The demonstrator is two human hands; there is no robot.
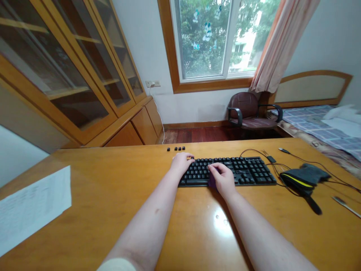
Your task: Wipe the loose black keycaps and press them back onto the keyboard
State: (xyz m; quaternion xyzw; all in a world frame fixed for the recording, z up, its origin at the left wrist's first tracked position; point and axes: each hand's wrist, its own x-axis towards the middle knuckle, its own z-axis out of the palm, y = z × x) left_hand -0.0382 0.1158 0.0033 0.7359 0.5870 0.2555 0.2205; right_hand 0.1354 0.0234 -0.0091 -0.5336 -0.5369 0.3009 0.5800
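A black keyboard (255,171) lies on the wooden desk in front of me. At its upper left corner is my left hand (181,162), thumb and index finger closed around the edge there. A small dark bit shows between those fingertips; whether it is a separate key cannot be made out. My right hand (224,177) rests over the middle of the keys, its fingers pinched on a purple cloth (212,181) that hangs over the front edge. Behind the left hand, several loose black keycaps (179,148) sit near the desk's far edge.
Right of the keyboard are a dark grey pouch (300,177) with a yellow stripe, looped cables and a USB plug (284,150). A thin light stick (348,206) lies farther right. Printed paper (36,207) is on the left. Beyond the desk stands an office chair (248,109).
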